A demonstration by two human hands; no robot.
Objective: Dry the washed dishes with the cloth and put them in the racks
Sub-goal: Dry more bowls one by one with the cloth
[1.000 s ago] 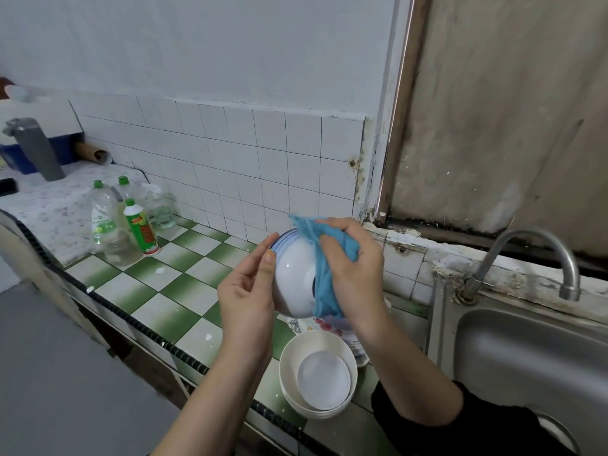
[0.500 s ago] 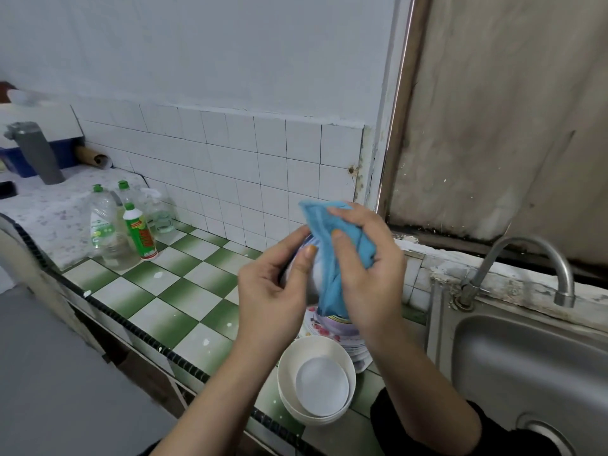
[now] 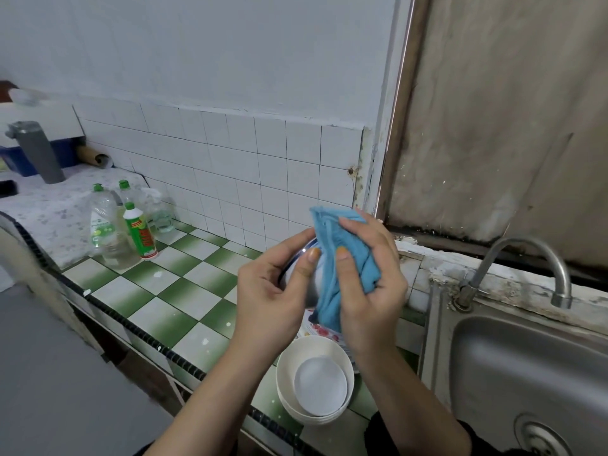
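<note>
**Your left hand grips the bowl, your right hand the cloth, with crockery underneath**

Your left hand curls round the rim of the white bowl, thumb on its outer wall. Your right hand clutches the blue cloth and presses it against the bowl. The bowl hangs on edge above the stacked white bowls and a flowered plate on the tiled counter, near the sink. A washed bowl is probably slick. A hard wipe against that one-handed hold could twist it loose, drop it onto the stack and chip both. No rack is in view.
</note>
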